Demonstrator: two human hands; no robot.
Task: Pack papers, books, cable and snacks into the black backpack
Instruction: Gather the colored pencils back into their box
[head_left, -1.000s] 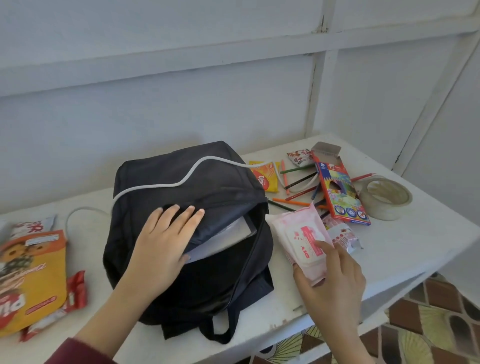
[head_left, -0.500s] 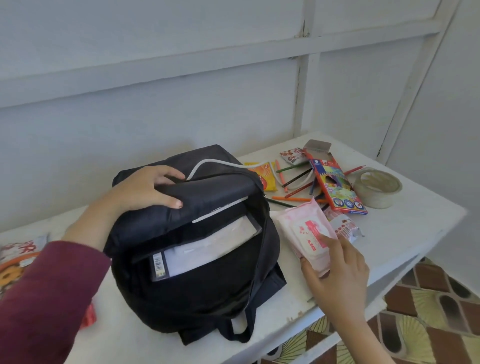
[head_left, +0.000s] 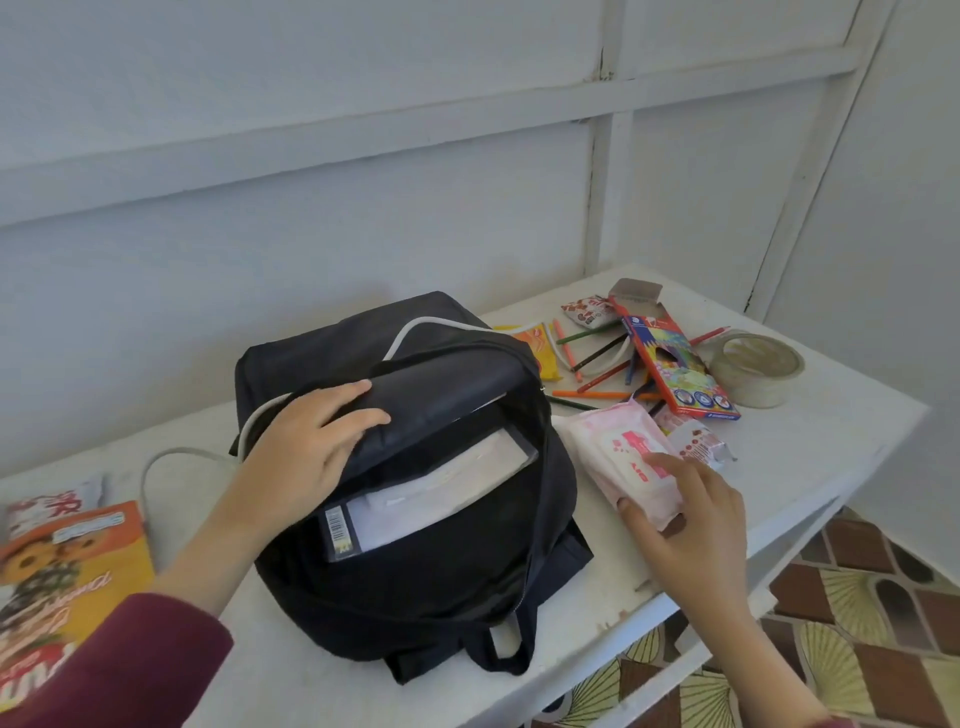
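Home corner: white table (head_left: 810, 447), panelled wall (head_left: 363, 208), patterned floor tiles (head_left: 857, 623).

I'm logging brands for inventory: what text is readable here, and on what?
"STAEDTLER", faint: coloured-pencil box edge.
Pink pack: red lettering, unreadable.
Orange snack bag: script too blurred.
Book in backpack: barcode, digits too small.
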